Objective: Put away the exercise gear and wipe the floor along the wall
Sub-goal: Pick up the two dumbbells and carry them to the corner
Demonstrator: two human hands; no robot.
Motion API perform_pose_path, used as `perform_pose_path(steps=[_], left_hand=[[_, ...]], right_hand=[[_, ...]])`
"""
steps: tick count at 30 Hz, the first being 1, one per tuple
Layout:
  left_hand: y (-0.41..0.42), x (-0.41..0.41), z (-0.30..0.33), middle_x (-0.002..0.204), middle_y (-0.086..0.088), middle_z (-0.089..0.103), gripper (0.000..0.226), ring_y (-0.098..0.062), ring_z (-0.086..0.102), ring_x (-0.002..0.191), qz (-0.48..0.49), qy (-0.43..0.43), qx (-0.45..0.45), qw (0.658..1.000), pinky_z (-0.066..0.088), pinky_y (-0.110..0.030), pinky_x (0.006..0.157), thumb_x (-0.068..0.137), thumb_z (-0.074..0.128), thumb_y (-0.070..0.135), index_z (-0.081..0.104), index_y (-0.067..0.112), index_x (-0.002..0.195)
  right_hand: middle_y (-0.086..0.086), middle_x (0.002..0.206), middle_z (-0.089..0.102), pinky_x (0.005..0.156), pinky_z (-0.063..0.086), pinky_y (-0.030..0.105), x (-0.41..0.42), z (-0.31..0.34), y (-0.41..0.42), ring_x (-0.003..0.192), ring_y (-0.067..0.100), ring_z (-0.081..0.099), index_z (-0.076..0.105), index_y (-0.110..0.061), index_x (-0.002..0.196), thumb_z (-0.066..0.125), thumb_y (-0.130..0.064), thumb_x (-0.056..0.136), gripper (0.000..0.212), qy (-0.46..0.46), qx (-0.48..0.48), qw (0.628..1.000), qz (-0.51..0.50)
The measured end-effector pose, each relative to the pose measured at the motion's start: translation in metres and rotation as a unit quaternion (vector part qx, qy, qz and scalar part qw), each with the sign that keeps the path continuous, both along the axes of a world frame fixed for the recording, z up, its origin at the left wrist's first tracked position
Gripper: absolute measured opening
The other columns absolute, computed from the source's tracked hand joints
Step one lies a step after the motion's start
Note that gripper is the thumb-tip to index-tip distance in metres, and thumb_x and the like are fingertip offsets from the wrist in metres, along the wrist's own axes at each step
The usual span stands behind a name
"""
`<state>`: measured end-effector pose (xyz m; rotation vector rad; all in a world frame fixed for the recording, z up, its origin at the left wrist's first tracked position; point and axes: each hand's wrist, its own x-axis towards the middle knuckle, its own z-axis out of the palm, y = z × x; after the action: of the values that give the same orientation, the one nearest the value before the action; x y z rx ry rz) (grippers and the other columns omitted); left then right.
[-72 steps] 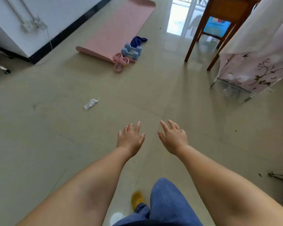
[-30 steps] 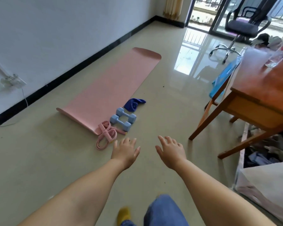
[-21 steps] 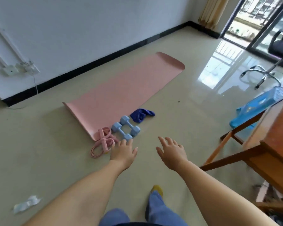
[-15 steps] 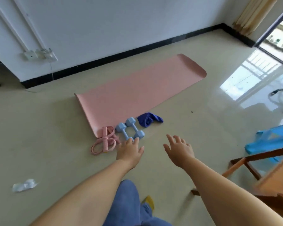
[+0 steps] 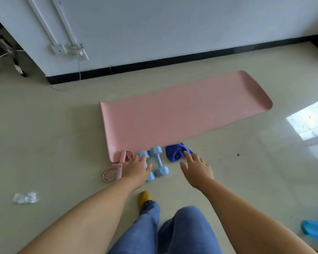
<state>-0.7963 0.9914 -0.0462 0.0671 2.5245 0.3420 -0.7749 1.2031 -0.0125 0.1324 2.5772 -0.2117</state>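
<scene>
1. On the floor [image 5: 44,134] near the wall [image 5: 173,30]: pink mat [image 5: 182,114] unrolled flat; two light-blue dumbbells [image 5: 159,161] side by side at its near edge; pink resistance band [image 5: 116,169] half on the mat corner; blue cloth [image 5: 176,153] bunched beside the dumbbells.
2. Left hand [image 5: 138,169]: fingers spread wide, holding nothing, above the nearer dumbbell; contact cannot be told.
3. Right hand [image 5: 196,170]: fingers spread, empty, fingertips at the cloth edge.
4. Nothing put away yet; wiping not begun.
5. Risks (judgement): a loose one-handed grab could let a dumbbell roll or drop on the tile or the foot [image 5: 144,197]; the band may snag under the mat corner; crumpled wrapper [image 5: 25,197] easily overlooked.
</scene>
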Motion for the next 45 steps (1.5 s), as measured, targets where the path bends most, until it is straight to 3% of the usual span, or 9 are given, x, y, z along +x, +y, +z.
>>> perform_pose_path(steps=[8,18,26,29,31,33,35,39,45], left_hand=[[0.043,-0.056,-0.056,0.145,-0.008,0.038,0.054,-0.029,0.04,0.129,0.166,-0.017,0.058,0.984,0.036,-0.041,0.101,0.098,0.033,0.043,0.022,0.019,0.146],[0.052,-0.115,-0.313,0.139,-0.019,0.041,0.051,-0.036,0.041,0.125,0.38,-0.08,0.096,0.917,0.035,-0.043,0.102,0.096,0.042,0.036,0.034,0.009,0.138],[0.049,-0.114,-0.555,0.137,-0.02,0.044,0.054,-0.036,0.041,0.127,0.443,-0.093,0.038,0.891,0.034,-0.04,0.102,0.092,0.05,0.034,0.039,0.005,0.136],[0.056,-0.103,-0.611,0.119,-0.015,0.057,0.042,-0.034,0.055,0.11,0.495,-0.086,0.085,0.86,0.043,-0.038,0.087,0.087,0.057,0.032,0.049,0.005,0.118],[0.05,-0.108,-0.635,0.092,-0.01,0.061,0.029,-0.03,0.062,0.085,0.528,-0.083,0.133,0.835,0.046,-0.031,0.068,0.085,0.058,0.026,0.053,0.006,0.105],[0.04,-0.119,-0.653,0.065,-0.008,0.06,0.011,-0.024,0.058,0.056,0.583,-0.085,0.245,0.77,0.044,-0.023,0.048,0.083,0.058,0.013,0.057,0.004,0.09],[0.035,-0.128,-0.663,0.05,-0.005,0.055,0.011,-0.017,0.05,0.041,0.608,-0.107,0.324,0.717,0.041,-0.019,0.04,0.083,0.056,0.007,0.056,0.005,0.073],[0.039,-0.131,-0.669,0.052,-0.006,0.049,0.02,-0.014,0.043,0.034,0.628,-0.117,0.351,0.685,0.037,-0.022,0.044,0.084,0.055,0.01,0.051,0.008,0.065],[0.042,-0.138,-0.663,0.04,-0.003,0.044,0.029,-0.02,0.04,0.037,0.633,-0.116,0.337,0.687,0.034,-0.024,0.045,0.083,0.055,0.01,0.046,0.009,0.056]], right_hand=[[0.004,0.148,0.031,0.098,0.038,0.037,-0.099,-0.071,0.005,0.131,0.025,0.037,0.016,-0.023,0.149,0.028,-0.046,0.1,0.055,-0.074,-0.031,0.99,0.115],[0.009,0.143,0.035,0.09,0.041,0.043,-0.189,-0.336,-0.001,0.127,0.031,0.038,0.026,-0.017,0.145,0.031,-0.035,0.1,0.049,-0.133,-0.066,0.981,0.125],[0.011,0.139,0.04,0.09,0.041,0.042,-0.167,-0.586,-0.012,0.123,0.032,0.046,0.026,-0.016,0.144,0.038,-0.045,0.097,0.057,-0.161,-0.11,0.981,0.001],[0.013,0.111,0.059,0.083,0.045,0.04,-0.168,-0.642,-0.015,0.098,0.031,0.058,0.048,-0.009,0.12,0.049,-0.035,0.093,0.038,-0.168,-0.182,0.961,-0.121],[0.009,0.082,0.061,0.071,0.052,0.04,-0.174,-0.665,-0.015,0.069,0.025,0.061,0.054,-0.005,0.099,0.056,-0.024,0.089,0.021,-0.211,-0.286,0.907,-0.228],[0.009,0.069,0.055,0.06,0.054,0.036,-0.184,-0.679,-0.016,0.054,0.021,0.057,0.054,-0.005,0.087,0.058,-0.011,0.089,0.008,-0.232,-0.39,0.836,-0.309],[0.009,0.063,0.049,0.05,0.051,0.03,-0.198,-0.687,-0.02,0.047,0.019,0.051,0.052,-0.006,0.077,0.057,-0.005,0.089,0.014,-0.23,-0.435,0.792,-0.361],[0.007,0.054,0.043,0.042,0.037,0.023,-0.204,-0.697,-0.027,0.039,0.016,0.04,0.047,-0.009,0.067,0.055,-0.005,0.087,0.022,-0.206,-0.409,0.806,-0.375],[0.008,0.052,0.041,0.042,0.033,0.024,-0.204,-0.693,-0.033,0.04,0.018,0.036,0.046,-0.008,0.068,0.053,-0.003,0.085,0.019,-0.186,-0.391,0.813,-0.39]])
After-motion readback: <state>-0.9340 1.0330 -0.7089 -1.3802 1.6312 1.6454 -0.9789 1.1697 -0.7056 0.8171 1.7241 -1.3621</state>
